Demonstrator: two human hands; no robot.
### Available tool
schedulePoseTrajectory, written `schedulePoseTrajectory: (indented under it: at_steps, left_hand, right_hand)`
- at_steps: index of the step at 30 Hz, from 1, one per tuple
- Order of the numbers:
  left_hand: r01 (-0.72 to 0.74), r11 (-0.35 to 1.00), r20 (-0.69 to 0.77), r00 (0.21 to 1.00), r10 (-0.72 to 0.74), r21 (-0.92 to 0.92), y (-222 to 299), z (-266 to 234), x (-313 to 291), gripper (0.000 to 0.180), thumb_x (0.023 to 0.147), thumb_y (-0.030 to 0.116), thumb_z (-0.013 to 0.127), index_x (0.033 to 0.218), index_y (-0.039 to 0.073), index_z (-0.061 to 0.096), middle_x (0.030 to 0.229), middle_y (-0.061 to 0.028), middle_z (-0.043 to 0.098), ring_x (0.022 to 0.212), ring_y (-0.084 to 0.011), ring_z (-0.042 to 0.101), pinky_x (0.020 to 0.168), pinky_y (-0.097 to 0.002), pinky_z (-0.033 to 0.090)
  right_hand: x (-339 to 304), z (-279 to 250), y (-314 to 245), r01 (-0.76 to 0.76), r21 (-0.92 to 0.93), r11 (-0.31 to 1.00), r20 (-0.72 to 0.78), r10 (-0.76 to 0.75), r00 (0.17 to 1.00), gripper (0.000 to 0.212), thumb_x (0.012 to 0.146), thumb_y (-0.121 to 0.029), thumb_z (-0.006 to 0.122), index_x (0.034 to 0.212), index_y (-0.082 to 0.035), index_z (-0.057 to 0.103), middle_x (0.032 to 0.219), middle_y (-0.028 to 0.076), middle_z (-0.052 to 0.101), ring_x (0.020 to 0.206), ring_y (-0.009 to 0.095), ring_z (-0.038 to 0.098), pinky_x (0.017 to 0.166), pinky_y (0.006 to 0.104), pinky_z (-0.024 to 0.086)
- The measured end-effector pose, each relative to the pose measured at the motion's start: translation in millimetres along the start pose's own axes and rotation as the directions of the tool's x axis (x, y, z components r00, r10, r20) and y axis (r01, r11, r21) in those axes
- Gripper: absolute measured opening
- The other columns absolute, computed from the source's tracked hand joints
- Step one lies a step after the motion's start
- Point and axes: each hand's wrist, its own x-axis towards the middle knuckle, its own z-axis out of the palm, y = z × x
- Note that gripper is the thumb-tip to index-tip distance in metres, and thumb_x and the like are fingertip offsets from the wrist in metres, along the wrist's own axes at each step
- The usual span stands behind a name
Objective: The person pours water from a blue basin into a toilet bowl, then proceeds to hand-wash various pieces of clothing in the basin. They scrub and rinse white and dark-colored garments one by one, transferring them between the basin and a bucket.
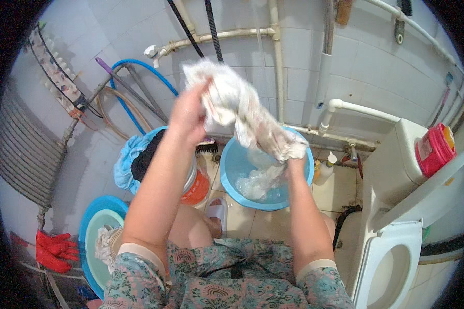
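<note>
A wet white cloth (231, 95), bunched and twisted, is stretched between my two hands above a blue basin (233, 186). My left hand (189, 114), slightly blurred and raised higher, is closed around the upper bunch. Over the basin's right side, my right hand (295, 166) grips the lower end. Beneath it, pale translucent fabric (260, 181) hangs or lies in the water; whether it belongs to the same cloth I cannot tell.
A toilet (392, 268) stands at the right, with a red container (432, 152) on its tank. White bottles (326, 167) are beside the basin. To the left are an orange bucket (197, 189) with dark and blue laundry and stacked basins (91, 232). Pipes (278, 67) line the wall.
</note>
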Motion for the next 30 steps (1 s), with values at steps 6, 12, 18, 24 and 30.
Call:
schedulePoseTrajectory:
  at_steps: [6,12,18,24,30]
  left_hand:
    - [0.061,0.551,0.099,0.962,-0.256,0.832,-192,-134,26,0.040,0.073,0.009,0.060,0.112,0.004,0.054,0.107,-0.0101,0.058,0.097,-0.0246,0.056,0.085,-0.0372,0.045]
    - [-0.129,-0.108,0.052,0.843,-0.535,0.986,-218,-143,9,0.037,0.073,0.017,0.061,0.108,0.006,0.058,0.112,-0.0197,0.056,0.104,-0.0319,0.054,0.084,-0.0392,0.046]
    - [-0.285,-0.147,0.145,0.790,-0.595,0.947,-204,-155,-6,0.053,0.072,0.019,0.062,0.123,0.012,0.046,0.123,-0.0163,0.048,0.109,-0.0326,0.050,0.092,-0.0416,0.039]
    - [-0.349,-0.036,0.248,0.729,-0.638,0.936,-177,-147,-20,0.094,0.061,0.031,0.073,0.137,0.009,0.023,0.136,-0.0188,0.032,0.127,-0.0344,0.029,0.104,-0.0504,0.020]
    - [-0.181,0.174,0.238,0.882,-0.406,0.968,-205,-144,-18,0.118,0.059,0.036,0.077,0.141,0.011,-0.004,0.144,-0.0213,0.007,0.134,-0.0352,0.009,0.106,-0.0510,0.013]
  right_hand:
    - [-6,8,-25,0.379,-0.786,0.488,0.169,-0.419,0.892,0.075,0.070,-0.018,0.067,0.133,-0.006,0.029,0.121,0.019,0.047,0.111,0.030,0.047,0.096,0.0376,0.034]
    - [-42,6,0,0.302,-0.892,-0.335,0.229,0.240,0.943,0.072,0.071,-0.012,0.060,0.136,-0.017,0.028,0.128,0.014,0.045,0.120,0.032,0.040,0.097,0.0609,0.023]
    - [-34,-32,72,0.372,-0.759,-0.534,0.078,0.493,0.866,0.047,0.073,-0.014,0.056,0.120,-0.011,0.052,0.119,0.016,0.052,0.111,0.033,0.049,0.093,0.0557,0.034]
    - [-13,-23,26,0.204,-0.970,0.130,0.225,0.172,0.959,0.038,0.072,0.002,0.050,0.110,0.000,0.056,0.103,0.017,0.060,0.092,0.029,0.059,0.080,0.0370,0.047]
    - [-66,57,-91,0.034,-0.251,0.967,0.173,0.011,0.985,0.038,0.076,0.006,0.050,0.114,0.001,0.050,0.104,0.009,0.058,0.093,0.020,0.058,0.081,0.0315,0.047]
